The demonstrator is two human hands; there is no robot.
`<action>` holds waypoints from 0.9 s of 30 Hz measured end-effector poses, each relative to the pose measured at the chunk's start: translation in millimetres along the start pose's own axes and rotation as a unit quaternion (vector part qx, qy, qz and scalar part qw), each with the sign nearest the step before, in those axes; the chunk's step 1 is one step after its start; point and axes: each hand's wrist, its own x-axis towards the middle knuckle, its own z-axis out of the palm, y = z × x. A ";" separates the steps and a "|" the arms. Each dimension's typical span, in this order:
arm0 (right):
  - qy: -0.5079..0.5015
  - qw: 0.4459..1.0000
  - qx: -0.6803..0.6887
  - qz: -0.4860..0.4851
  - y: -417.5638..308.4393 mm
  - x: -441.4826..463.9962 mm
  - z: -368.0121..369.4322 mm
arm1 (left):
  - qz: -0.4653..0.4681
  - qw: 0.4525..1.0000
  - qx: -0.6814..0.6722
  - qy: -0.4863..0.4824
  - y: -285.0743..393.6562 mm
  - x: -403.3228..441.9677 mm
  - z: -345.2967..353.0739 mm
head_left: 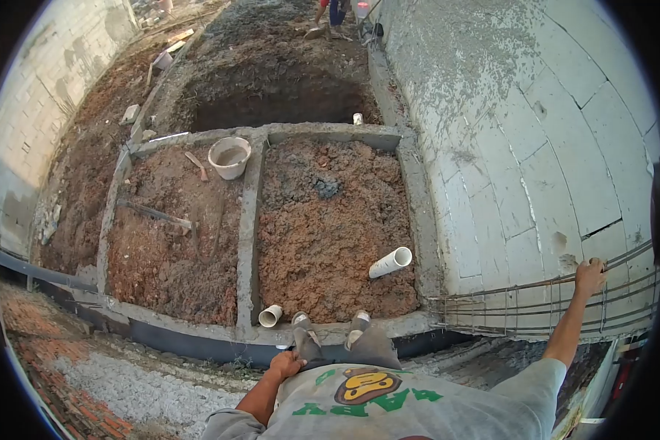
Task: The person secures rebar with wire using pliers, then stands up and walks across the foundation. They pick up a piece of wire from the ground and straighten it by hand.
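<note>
My right hand is out at the right, its fingers wrapped round the upper bars of a long steel rebar cage that runs along the block wall. Against my thigh, at the hem of my grey shirt, my left hand is closed; whatever its fingers hold is hidden. My feet stand on a concrete beam. Just ahead, a white PVC pipe sticks up at a slant from the soil, and a shorter pipe end shows beside my left foot.
Concrete beams frame two soil-filled bays. A bucket and a trowel-like tool lie in the left bay. Beyond the cross beam is a deep pit; a person stands past it. A block wall rises at the right.
</note>
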 end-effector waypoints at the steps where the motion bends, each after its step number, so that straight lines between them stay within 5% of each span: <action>1: 0.071 0.997 -0.018 -0.011 -9.9 -19.9 20.4 | -0.002 1.000 -0.011 -0.013 2.1 2.4 0.5; 3: -0.043 0.976 0.171 -0.125 -43.4 -77.0 51.9 | 0.021 0.998 -0.002 -0.063 17.4 -5.9 -2.8; 5: -0.223 0.867 0.372 -0.247 -94.4 -196.5 75.2 | 0.085 0.989 0.011 -0.122 30.3 -4.7 -8.4; 7: -0.494 0.693 0.364 -0.378 -129.5 -316.3 41.9 | 0.114 0.983 0.006 -0.147 28.5 0.8 -0.3; 9: -0.555 0.547 0.310 -0.545 -138.7 -419.4 57.6 | 0.121 0.981 -0.009 -0.152 35.4 -2.3 -4.7; 10: -0.547 0.519 0.307 -0.581 -140.0 -449.5 49.1 | 0.113 0.983 -0.003 -0.147 38.4 -0.7 -8.7; 17: -0.549 0.519 0.252 -0.605 -150.5 -489.0 87.2 | 0.052 0.984 -0.063 -0.160 27.1 28.1 15.4; 19: -0.732 0.391 0.223 -0.511 -160.9 -455.3 62.0 | 0.009 0.970 -0.181 -0.162 11.8 43.6 14.4; 20: -0.737 0.386 0.212 -0.513 -167.9 -453.7 60.9 | -0.040 0.942 -0.294 -0.154 0.5 52.4 14.1; 24: -0.783 0.291 0.107 -0.540 -197.9 -496.8 114.7 | -0.042 0.835 -0.532 0.133 -53.7 107.2 16.8; 26: -0.653 0.361 0.162 -0.646 -239.3 -517.3 143.0 | -0.031 0.781 -0.534 0.321 -91.6 144.7 23.3; 27: -0.622 0.405 0.222 -0.632 -264.2 -515.6 146.8 | -0.075 0.806 -0.439 0.390 -109.8 152.2 17.2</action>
